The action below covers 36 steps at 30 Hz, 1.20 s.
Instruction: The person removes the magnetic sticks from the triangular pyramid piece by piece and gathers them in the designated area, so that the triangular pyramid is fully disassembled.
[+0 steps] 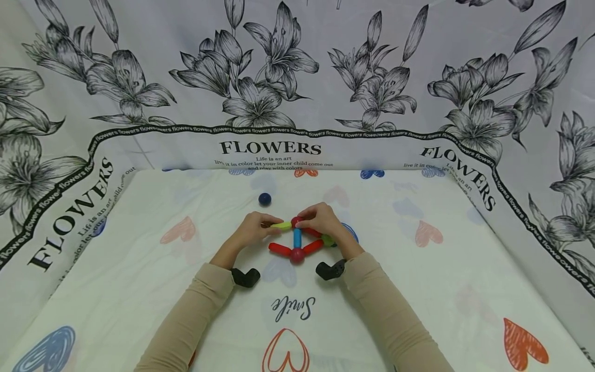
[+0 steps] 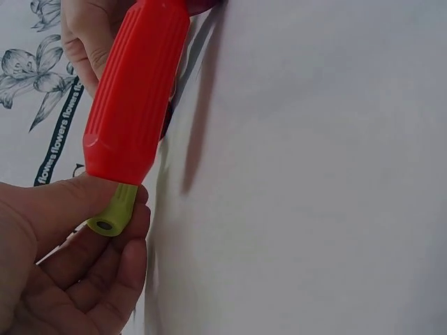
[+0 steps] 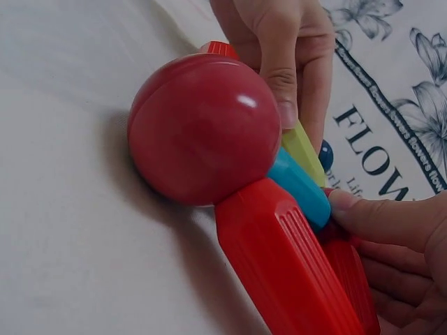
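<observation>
A red ball near the middle joins two red rods and an upright-lying blue rod, which runs to a second red ball farther back. My left hand pinches a yellow-green rod between thumb and fingers, its other end at the far ball. The right hand grips that far ball; in the right wrist view its thumb lies beside the blue rod. In the left wrist view a red rod partly covers the yellow-green rod.
A dark blue ball sits behind the left hand. Right of the joined pieces are a green piece and blue curved pieces, partly hidden by the right hand. A printed cloth covers the table; patterned fabric hangs behind.
</observation>
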Available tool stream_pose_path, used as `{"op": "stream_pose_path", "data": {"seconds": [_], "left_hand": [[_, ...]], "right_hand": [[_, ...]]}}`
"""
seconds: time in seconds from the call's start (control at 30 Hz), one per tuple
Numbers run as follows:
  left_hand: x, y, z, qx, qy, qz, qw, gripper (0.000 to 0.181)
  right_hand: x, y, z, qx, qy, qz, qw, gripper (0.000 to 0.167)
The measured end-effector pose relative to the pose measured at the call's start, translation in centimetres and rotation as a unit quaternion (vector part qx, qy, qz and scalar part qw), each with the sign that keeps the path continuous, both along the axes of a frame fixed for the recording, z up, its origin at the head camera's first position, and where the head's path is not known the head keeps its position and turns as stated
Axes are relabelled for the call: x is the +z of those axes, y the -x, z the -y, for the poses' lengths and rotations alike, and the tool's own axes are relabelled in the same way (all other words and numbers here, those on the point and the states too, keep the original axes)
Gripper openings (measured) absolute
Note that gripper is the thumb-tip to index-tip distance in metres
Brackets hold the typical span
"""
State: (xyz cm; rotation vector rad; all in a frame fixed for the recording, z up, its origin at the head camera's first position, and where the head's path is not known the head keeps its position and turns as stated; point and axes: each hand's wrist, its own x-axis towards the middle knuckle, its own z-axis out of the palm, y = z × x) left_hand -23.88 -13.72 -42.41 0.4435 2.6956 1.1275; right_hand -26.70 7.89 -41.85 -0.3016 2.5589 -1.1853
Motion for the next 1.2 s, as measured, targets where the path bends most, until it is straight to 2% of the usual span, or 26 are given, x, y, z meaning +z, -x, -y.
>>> {"op": "stream_pose_path", "data": {"seconds": [0.1,0.17,0.37,0.47,0.7,1.2], "left_hand": [[0.0,-0.1,0.2,-0.005,-0.006,-0.002,1.0000,0.029],[0.1,-0.2,0.6,-0.014,-0.008,-0.015,0.9998,0.029],[0.6,-0.6,2.4,-0.009,-0.013,-0.039,0.9991,0.028],[0.7,-0.4,2.8,-0.009,-0.013,-0.035,0.9993,0.029],[0.9,-0.1,4.0,-0.011,-0.012,-0.058,0.9982,0.027],[0.7,-0.2,6.4,0.012,-0.015,-0.062,0.9979,0.028]], "right_hand": [[0.0,0.0,0.1,-0.003,-0.008,-0.002,1.0000,0.034],[0.0,0.0,0.1,-0.004,-0.008,-0.001,1.0000,0.034],[-0.1,0.2,0.4,0.006,-0.004,0.005,1.0000,0.035],[-0.2,0.2,0.3,0.002,-0.005,0.005,1.0000,0.035],[0.1,0.0,-0.1,-0.004,0.006,0.007,0.9999,0.035],[0.2,-0.2,-0.2,-0.001,0.013,0.003,0.9999,0.034]]}}
